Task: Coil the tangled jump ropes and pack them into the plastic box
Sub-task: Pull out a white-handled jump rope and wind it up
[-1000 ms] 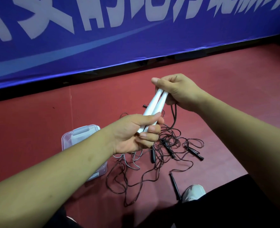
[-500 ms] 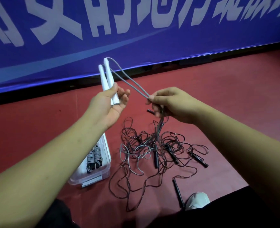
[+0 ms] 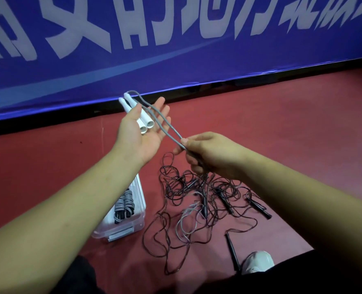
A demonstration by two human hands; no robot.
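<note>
Jump ropes are mostly left tangled on the floor beside the plastic box. One coiled bundle is packed. White handles are pinned under the left hand thumb, fingers straight. Grey cord is pinched by the right hand; coiling not yet begun.

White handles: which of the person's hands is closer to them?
Left. The left hand holds the white handles under its thumb; the right hand pinches the grey cord further along, apart from them.
</note>
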